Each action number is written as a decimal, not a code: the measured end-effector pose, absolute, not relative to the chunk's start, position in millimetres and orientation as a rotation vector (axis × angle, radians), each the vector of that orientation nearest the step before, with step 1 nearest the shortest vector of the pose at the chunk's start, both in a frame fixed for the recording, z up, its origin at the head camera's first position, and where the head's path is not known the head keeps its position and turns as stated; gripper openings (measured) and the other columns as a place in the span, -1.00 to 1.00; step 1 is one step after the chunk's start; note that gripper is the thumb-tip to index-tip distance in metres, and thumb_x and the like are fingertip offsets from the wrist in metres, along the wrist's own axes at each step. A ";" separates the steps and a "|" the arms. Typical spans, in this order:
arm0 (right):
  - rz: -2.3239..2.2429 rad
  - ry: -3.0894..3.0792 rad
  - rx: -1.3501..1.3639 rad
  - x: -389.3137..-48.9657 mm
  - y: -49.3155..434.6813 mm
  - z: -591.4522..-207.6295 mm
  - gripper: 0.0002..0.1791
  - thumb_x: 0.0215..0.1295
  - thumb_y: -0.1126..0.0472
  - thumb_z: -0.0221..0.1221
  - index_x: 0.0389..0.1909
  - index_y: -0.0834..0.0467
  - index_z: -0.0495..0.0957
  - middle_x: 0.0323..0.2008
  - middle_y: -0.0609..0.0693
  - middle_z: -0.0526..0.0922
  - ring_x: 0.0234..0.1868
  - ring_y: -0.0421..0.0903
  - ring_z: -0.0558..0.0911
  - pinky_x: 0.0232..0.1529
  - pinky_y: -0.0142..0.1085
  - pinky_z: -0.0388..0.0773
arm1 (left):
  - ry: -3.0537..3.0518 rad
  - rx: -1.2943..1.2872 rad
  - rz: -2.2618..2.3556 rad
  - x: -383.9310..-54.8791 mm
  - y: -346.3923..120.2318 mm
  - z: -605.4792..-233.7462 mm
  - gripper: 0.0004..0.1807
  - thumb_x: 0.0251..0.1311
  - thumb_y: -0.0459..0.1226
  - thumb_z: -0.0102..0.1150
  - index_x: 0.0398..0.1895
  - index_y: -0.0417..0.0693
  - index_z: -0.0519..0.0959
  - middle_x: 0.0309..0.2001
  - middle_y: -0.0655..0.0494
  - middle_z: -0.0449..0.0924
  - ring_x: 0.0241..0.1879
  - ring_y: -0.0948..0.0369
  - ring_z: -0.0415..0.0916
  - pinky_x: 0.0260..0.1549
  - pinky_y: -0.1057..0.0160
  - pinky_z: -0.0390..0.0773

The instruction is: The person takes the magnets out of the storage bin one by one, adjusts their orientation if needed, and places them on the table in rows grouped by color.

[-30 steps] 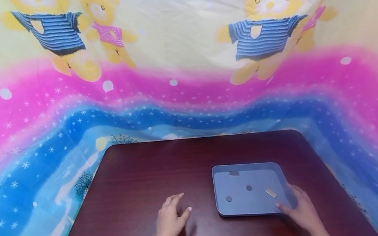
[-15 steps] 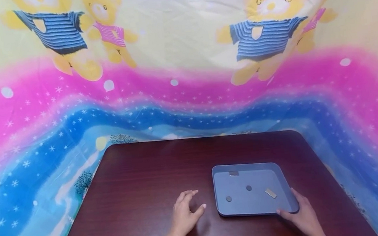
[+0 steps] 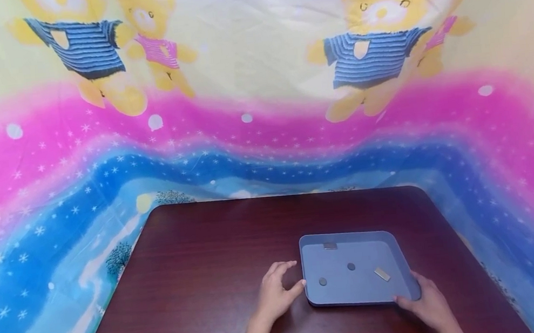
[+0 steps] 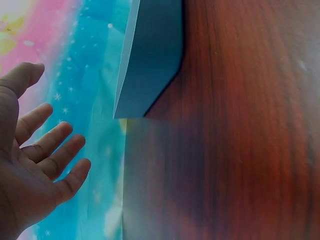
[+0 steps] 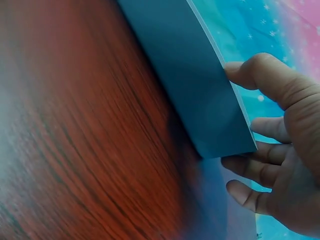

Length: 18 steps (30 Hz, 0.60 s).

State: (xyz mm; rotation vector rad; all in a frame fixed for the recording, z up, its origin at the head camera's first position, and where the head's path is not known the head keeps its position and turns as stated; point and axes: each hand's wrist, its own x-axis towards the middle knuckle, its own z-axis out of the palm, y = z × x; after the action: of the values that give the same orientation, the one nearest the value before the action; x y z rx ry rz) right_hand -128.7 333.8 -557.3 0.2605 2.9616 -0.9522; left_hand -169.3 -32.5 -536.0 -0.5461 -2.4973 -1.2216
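A shallow blue-grey tray [image 3: 359, 296] sits on the dark red-brown table [image 3: 199, 260]. Inside lie two small dark round discs [image 3: 351, 266] [image 3: 322, 281], a thin pale rectangular piece [image 3: 382, 274] and a brownish rectangular piece [image 3: 330, 246] near the back wall. At the near right corner my right hand [image 3: 428, 301] grips the tray, thumb on the front rim and fingers along the right side, as the right wrist view also shows the fingers [image 5: 250, 170]. My left hand [image 3: 275, 294], fingers spread, is beside the left wall; the thumb tip is close to it, contact unclear.
A cloth [image 3: 255, 151] printed with bears and snowflakes hangs behind and around the table. The table's back edge lies a little beyond the tray. Bare tabletop stretches to the left of my left hand.
My left hand has moved right, up to the tray's left side. My right hand has settled lower round the near right corner. The tray and its contents have barely moved.
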 end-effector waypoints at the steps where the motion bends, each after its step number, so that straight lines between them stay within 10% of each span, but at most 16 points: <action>1: -0.949 2.964 0.260 -128.5 334.1 -557.3 0.09 -0.08 -0.10 0.38 0.24 0.54 0.09 0.11 0.58 0.21 0.06 0.40 0.32 -0.01 0.20 0.27 | -2.499 -0.552 -1.233 -171.1 -30.1 -535.3 -0.51 -0.03 -0.09 0.34 0.01 -0.01 0.57 -0.08 0.16 0.53 -0.06 0.18 0.48 -0.12 0.14 0.46; 18: -1.021 2.927 0.291 -128.1 335.6 -557.8 0.07 -0.08 -0.09 0.38 0.24 0.51 0.07 0.10 0.54 0.27 0.02 0.34 0.38 -0.04 0.13 0.32 | -2.561 -0.638 -1.223 -205.7 2.2 -540.1 -0.46 -0.03 -0.04 0.32 0.06 -0.04 0.54 0.02 0.09 0.46 -0.02 0.17 0.43 -0.09 0.18 0.45</action>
State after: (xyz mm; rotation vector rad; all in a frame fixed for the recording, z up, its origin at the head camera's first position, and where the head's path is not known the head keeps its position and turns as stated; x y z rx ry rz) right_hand -128.1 335.6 -557.8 0.2906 2.9273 -1.0209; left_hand -205.7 2.2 -540.1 -0.6377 -2.5607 -1.2226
